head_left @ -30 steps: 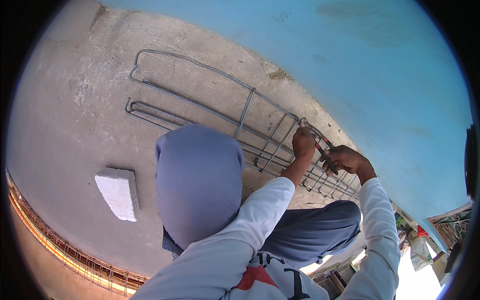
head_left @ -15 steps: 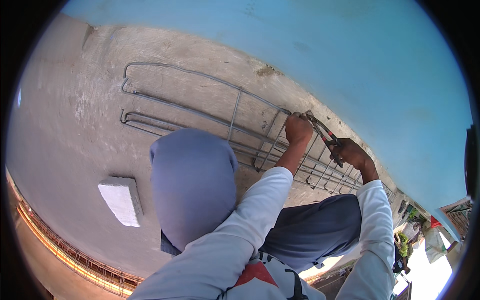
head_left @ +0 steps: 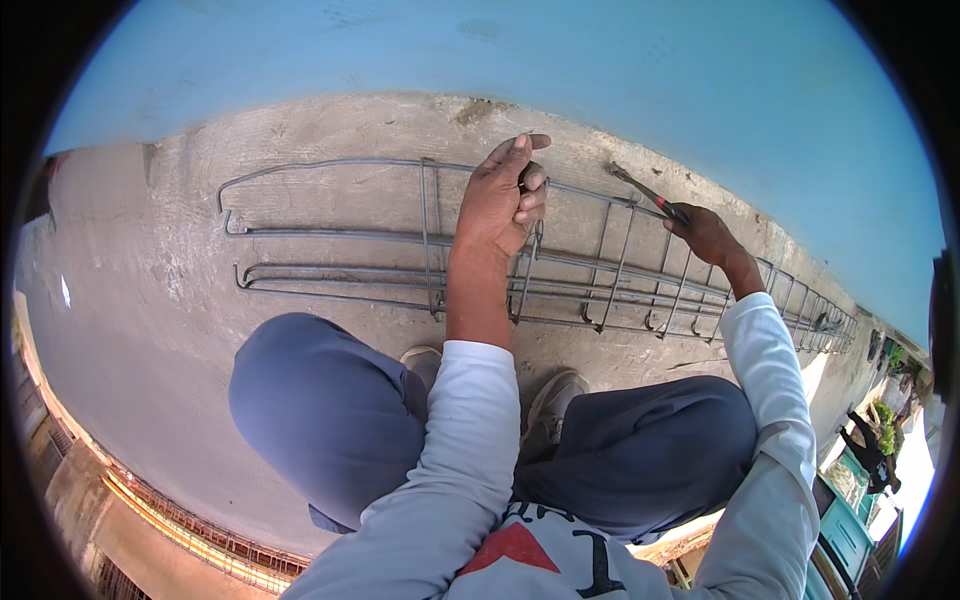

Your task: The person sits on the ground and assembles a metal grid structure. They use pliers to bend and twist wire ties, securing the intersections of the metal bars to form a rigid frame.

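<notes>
A long rebar cage (head_left: 420,260) of horizontal steel bars and upright stirrups lies on the concrete slab (head_left: 150,300), just ahead of the squatting person's knees. The left hand (head_left: 500,195) is closed on the cage's top bar where a stirrup (head_left: 530,270) crosses it, fingers curled over the joint. Further right along the same bar, the right hand (head_left: 705,232) grips the red handle of a tying tool (head_left: 645,192), its metal tip touching the bar near the next stirrup. To tie this joint well, I judge the left hand should keep the stirrup square and pressed tight to the bar while the tool twists the wire snug, stopping before the wire snaps. Any wire is too fine to see here.
</notes>
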`<state>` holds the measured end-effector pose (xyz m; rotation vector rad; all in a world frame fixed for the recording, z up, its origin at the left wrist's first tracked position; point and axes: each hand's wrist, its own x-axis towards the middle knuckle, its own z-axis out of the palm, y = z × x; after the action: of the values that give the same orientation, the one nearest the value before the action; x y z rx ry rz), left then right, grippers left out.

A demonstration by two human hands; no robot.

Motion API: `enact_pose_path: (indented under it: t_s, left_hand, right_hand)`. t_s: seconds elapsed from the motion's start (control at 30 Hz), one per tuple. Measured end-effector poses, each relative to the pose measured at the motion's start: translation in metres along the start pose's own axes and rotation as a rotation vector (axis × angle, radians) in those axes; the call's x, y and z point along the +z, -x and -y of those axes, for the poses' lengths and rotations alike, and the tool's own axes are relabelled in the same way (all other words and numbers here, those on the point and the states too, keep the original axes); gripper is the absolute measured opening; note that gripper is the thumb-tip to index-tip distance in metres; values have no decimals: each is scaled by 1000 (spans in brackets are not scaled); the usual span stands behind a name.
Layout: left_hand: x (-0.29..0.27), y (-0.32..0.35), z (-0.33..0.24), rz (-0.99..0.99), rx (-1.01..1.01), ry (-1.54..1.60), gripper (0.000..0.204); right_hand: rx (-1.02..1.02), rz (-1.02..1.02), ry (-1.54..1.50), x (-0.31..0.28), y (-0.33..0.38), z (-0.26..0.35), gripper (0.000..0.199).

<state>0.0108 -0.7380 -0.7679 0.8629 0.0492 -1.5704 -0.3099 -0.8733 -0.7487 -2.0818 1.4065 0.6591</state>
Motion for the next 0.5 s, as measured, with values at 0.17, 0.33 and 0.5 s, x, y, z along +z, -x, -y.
enact_pose_path:
  t_s: [0.17, 0.33, 0.5]
  left_hand:
    - [26, -4, 20, 201, -48, -59, 35]
    - [68, -22, 60, 366, -81, -83, 29]
    - [106, -39, 83, 648, -187, -54, 30]
  right_hand:
    - [-24, -250, 87, 36, 12, -30, 43]
    - [-80, -479, 30, 26, 22, -28, 52]
    - [-386, -8, -1477, -12, 50, 35, 55]
